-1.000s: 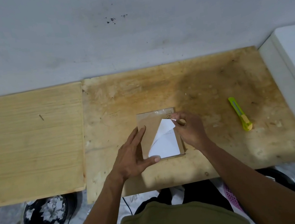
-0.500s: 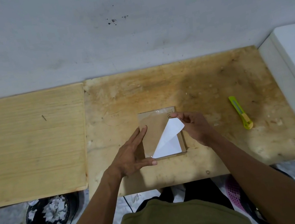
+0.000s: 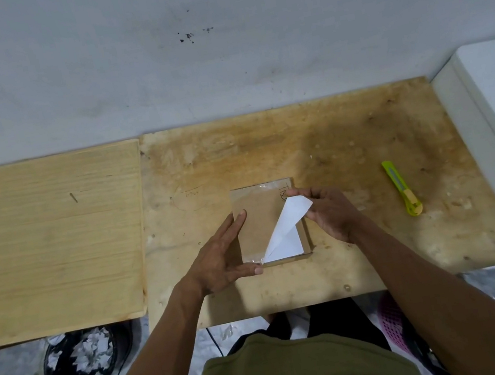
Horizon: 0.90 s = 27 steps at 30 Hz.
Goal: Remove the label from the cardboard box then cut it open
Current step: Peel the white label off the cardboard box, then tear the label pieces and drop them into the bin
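**Label half peeled, box flat on table**

Box (image 3: 256, 218): flat brown cardboard, lying on the stained plywood table (image 3: 315, 149), near its front edge and roughly centred. Long axis runs away from the person, toward the wall; short edges face near and far. Handwriting at the far right corner, partly hidden, not legible.

Label (image 3: 285, 240): white, covers the right near part of the box top. Its upper left portion is lifted and folded over to the right, so the free corner points up and right, past the box's right edge. The fold line runs diagonally from the near left corner of the box toward the right edge. The lower right part lies flat on the cardboard.

Left hand (image 3: 219, 258): fingers straight, laid along the box's left edge, thumb along the near edge; presses, grips nothing.

Right hand (image 3: 330, 212): pinches the lifted label corner between thumb and fingers.

Knife (image 3: 402, 188): yellow-green utility cutter, on the table well right of the box, untouched, long axis near to far, slightly slanted.
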Available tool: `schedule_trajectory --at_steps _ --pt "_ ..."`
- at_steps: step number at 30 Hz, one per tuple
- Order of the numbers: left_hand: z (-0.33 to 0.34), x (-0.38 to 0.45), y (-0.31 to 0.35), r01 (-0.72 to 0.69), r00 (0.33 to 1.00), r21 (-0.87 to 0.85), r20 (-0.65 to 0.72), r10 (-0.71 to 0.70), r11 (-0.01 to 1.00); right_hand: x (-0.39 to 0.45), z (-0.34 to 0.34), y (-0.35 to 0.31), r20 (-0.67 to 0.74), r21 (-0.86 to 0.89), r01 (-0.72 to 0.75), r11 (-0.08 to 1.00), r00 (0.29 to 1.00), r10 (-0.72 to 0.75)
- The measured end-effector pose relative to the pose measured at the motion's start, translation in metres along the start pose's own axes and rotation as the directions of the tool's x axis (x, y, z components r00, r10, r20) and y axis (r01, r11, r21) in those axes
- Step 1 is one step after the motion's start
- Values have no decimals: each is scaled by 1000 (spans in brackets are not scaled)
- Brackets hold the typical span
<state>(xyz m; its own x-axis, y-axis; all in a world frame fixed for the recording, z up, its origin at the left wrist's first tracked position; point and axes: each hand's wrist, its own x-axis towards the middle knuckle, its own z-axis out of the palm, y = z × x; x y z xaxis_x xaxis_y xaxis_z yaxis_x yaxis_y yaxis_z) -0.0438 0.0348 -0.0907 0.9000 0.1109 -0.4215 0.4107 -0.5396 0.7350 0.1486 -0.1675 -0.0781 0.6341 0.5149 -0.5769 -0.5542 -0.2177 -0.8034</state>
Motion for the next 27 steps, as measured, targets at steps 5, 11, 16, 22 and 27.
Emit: schedule_trajectory --at_steps 5,11,16,22,27 --pt "-1 -1 -2 4 1000 17 21 -4 1000 4 -24 -11 -165 132 -29 991 985 51" --pt "0 -2 2 16 1000 34 3 -16 999 2 -12 -17 -232 8 27 1000 972 -24" --pt "0 -3 6 15 1000 37 -16 -15 999 0 0 -18 -290 -163 95 982 947 -140" --pt "-4 -6 15 39 999 3 -34 -39 999 -9 8 -26 -391 -244 126 962 895 -216" --pt "-7 -7 36 64 978 -70 -192 -76 996 -21 9 -28 -447 -250 160 955 856 -261"
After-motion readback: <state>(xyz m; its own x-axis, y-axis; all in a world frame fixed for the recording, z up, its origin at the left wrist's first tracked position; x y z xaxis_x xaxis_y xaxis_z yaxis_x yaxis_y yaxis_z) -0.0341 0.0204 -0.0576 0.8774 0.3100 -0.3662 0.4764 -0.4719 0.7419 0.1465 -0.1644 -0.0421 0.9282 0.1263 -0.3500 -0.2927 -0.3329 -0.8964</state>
